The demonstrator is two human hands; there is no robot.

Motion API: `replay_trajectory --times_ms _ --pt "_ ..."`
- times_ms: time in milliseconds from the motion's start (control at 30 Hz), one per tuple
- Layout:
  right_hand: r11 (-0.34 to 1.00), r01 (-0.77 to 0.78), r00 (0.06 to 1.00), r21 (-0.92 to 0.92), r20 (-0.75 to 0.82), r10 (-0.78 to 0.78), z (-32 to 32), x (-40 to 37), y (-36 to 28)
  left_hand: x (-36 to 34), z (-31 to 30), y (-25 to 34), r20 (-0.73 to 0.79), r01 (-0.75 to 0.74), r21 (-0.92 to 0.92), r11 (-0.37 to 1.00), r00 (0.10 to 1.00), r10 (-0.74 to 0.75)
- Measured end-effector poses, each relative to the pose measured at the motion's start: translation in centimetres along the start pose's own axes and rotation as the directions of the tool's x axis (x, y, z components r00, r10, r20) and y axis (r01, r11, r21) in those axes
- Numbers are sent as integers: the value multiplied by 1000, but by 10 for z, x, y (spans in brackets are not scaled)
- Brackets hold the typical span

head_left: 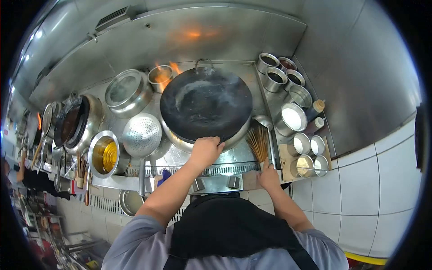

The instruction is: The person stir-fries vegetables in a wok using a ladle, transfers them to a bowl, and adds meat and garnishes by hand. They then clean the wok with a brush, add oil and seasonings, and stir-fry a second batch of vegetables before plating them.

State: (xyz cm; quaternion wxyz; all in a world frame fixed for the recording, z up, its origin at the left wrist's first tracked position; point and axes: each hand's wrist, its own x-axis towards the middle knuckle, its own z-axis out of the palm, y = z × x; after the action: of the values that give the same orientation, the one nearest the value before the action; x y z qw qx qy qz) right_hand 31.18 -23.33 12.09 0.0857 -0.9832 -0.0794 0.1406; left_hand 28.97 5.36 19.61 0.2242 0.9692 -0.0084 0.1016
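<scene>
A large black wok sits tilted on the burner, with flames showing behind its far left rim. My left hand is closed on the wok's near rim. Over by the stove's front edge, my right hand holds the base of a bamboo wok brush, whose bristles fan upward beside the wok.
A perforated ladle strainer and an oil pot sit left of the wok. A lidded pot stands behind them. Several seasoning tins and two squeeze bottles line the right side. White tiled wall at right.
</scene>
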Motion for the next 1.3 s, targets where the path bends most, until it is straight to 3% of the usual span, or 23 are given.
replay_trajectory --times_ms 33,67,133,200,267,333,367,400,500,567,633,667,733,800,867,933,1000,1067,1200,1233,1300 --pt "997 -76 995 6 70 75 4 7 -6 -4 -2 1 -11 19 3 1000 1000 -19" --pt "999 -49 996 -4 70 49 -1 14 -3 -8 -4 3 -94 -19 -62 998 996 13" --pt "951 -136 971 276 229 73 -16 34 20 -21 -17 3 -197 -38 -108 993 980 16" --pt "790 -70 980 610 191 -60 -72 13 34 -41 -29 4 -364 -134 -129 983 928 79" --pt "541 22 971 841 110 -211 -153 -29 -8 -61 -30 -1 -344 -46 -140 989 939 -5" --pt "550 83 917 831 153 -368 -185 -13 -25 -70 -26 -1 -384 -87 -173 981 923 15" --pt "785 398 901 475 -40 -433 -205 -11 -59 -72 -28 1 -384 -120 -177 977 922 43" --pt "813 569 817 126 -200 -541 -209 -3 -90 -71 -26 3 -399 -90 -166 982 917 17" --pt "731 605 795 -315 181 -579 -194 24 -202 -60 -21 5 -405 -152 -120 981 910 91" --pt "669 692 721 -273 218 -658 -128 111 -255 -58 -14 7 -349 -80 -116 990 936 35" --pt "791 611 790 33 -91 -606 -102 178 -297 -54 -5 8 -346 4 -107 994 937 -40" --pt "903 394 907 173 89 -412 -113 169 -316 -51 -5 10 -316 1 -94 996 948 -31" --pt "751 659 752 -42 42 -657 -107 145 -310 -56 -9 9 -258 0 -78 997 966 -20" --pt "535 800 579 -270 118 -806 -117 105 -265 -54 -12 6 -159 -9 -118 993 987 -10" --pt "563 749 646 -349 197 -737 -143 88 -243 -54 -11 -1 -121 -3 -72 997 993 -5" --pt "702 636 770 -321 319 -552 -133 177 -257 -59 -12 5 -154 -49 -50 998 987 41" --pt "796 548 836 -256 142 -530 -134 199 -297 -54 -10 7 -76 -30 -65 997 997 25" --pt "795 601 799 -74 44 -600 -119 172 -306 -56 -9 5 -87 -13 -96 995 996 5" --pt "630 664 747 -403 305 -591 -129 103 -248 -59 -20 5 -103 -13 -100 995 995 3" --pt "583 654 749 -482 306 -587 -133 109 -229 -58 -24 2 -86 -44 -114 992 996 34" --pt "705 561 824 -434 213 -525 -129 170 -224 -59 -24 7 -116 -31 -130 991 993 16"
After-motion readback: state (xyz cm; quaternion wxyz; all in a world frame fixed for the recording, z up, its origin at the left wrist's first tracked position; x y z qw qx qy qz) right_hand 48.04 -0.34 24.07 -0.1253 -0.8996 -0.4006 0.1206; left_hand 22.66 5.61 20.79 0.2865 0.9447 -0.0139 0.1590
